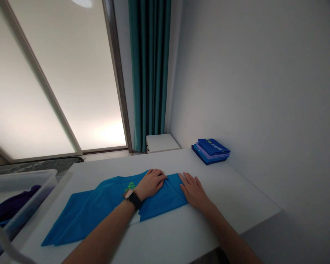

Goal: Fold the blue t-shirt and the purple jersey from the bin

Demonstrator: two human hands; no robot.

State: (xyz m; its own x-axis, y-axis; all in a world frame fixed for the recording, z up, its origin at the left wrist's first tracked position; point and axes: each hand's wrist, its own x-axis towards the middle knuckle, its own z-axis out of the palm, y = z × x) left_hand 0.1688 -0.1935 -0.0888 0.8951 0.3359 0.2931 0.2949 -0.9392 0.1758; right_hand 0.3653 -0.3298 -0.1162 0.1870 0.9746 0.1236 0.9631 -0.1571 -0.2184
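A bright blue T-shirt with a small green print lies partly folded across the white table. My left hand, with a dark watch on the wrist, rests palm down on the shirt, fingers stretched over the cloth and slightly bent. At the shirt's right edge, my right hand lies flat with its fingers a little apart, the fingertips touching the fabric. Part of the shirt is hidden under my left hand and forearm.
Folded blue and purple clothes form a stack at the table's back right, by the wall. On the left stands a clear plastic bin with dark purple and blue clothes. Behind the white table are a small white cabinet and a green curtain.
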